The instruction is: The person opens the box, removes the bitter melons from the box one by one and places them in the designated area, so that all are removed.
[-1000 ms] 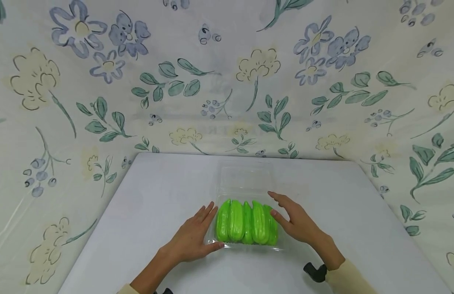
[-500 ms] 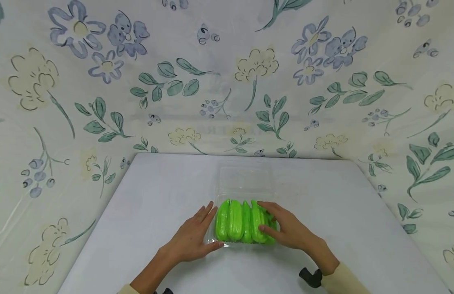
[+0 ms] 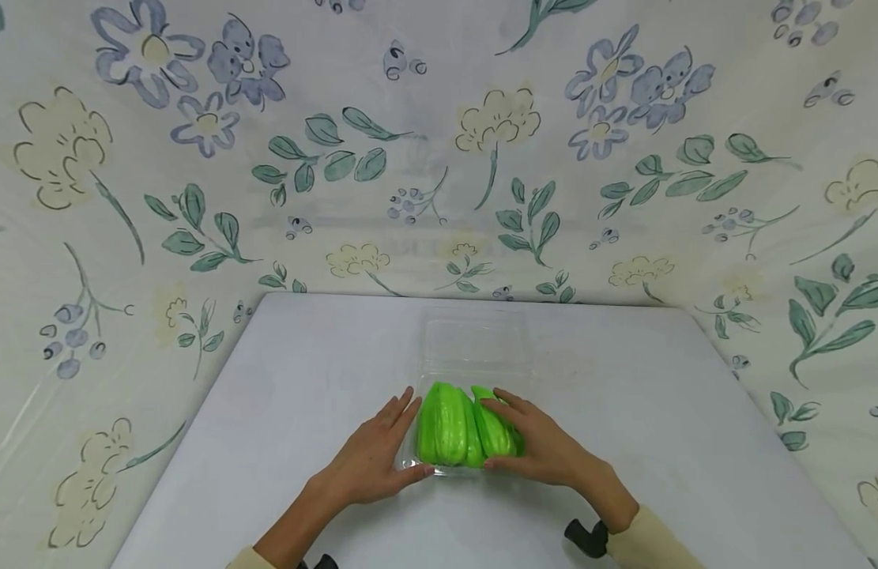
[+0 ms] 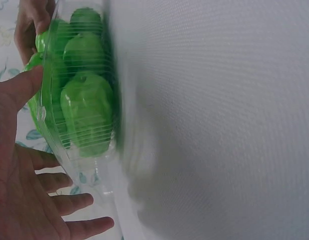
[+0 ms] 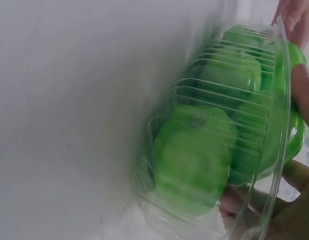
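Several glossy bright green, ridged pepper-like pieces [image 3: 449,427] fill a clear plastic clamshell box [image 3: 453,472] on the table; their exact kind is uncertain. My right hand [image 3: 552,446] grips a piece at the right of the row, thumb on its near end and fingers at its far end. In the right wrist view, some fingertips [image 5: 239,202] reach down inside the box wall. My left hand [image 3: 371,458] steadies the left side, fingers straight, with the thumb at the near left corner of the rim. Through the box wall in the left wrist view, green pieces [image 4: 87,110] lie stacked.
The box's transparent lid [image 3: 474,340] lies folded back behind it on the white tabletop [image 3: 303,363]. Flower-patterned cloth [image 3: 439,182] surrounds the table at the back and sides. A black wrist mount [image 3: 588,539] shows beside the right sleeve.
My right hand has moved left and closed round the right-hand green pieces, which now tilt and shift left, pressing the row together. The left hand has stayed in place.
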Tool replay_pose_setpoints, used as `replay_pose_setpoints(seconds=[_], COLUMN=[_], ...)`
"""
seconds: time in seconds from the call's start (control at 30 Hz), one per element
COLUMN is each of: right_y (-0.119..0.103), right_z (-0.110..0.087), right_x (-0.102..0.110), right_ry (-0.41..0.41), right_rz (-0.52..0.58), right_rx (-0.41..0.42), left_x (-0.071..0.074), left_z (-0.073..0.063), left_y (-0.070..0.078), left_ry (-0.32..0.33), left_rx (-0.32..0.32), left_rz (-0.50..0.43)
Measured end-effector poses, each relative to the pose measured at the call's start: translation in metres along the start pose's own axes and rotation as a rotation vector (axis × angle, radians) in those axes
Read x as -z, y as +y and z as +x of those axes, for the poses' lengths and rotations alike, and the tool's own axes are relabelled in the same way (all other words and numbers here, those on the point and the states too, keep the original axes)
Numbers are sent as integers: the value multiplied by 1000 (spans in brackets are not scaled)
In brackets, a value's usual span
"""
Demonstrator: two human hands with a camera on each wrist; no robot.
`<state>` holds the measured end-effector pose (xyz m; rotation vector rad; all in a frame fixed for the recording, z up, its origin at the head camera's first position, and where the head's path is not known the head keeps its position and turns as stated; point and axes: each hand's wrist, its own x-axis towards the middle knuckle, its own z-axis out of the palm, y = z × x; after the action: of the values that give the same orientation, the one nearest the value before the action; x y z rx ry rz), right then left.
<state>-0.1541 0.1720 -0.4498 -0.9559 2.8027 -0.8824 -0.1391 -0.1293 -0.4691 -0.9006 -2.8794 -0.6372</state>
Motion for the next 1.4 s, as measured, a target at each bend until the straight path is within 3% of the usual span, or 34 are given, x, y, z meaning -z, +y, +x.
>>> replay_pose_setpoints(seconds=[0.63, 1.13, 1.4], right_y=[8, 24, 45], right_z=[1, -10, -20], right_x=[2, 43, 65], right_ry=[122, 237, 281], right_rz=[15, -16, -45], right_rx=[-14, -23, -87], left_x=[-4, -6, -5], left_z=[6, 9, 12], left_y=[2, 5, 5], left_ry=[10, -1, -3], left_rx=[19, 48, 51], left_rz=[-14, 8, 26])
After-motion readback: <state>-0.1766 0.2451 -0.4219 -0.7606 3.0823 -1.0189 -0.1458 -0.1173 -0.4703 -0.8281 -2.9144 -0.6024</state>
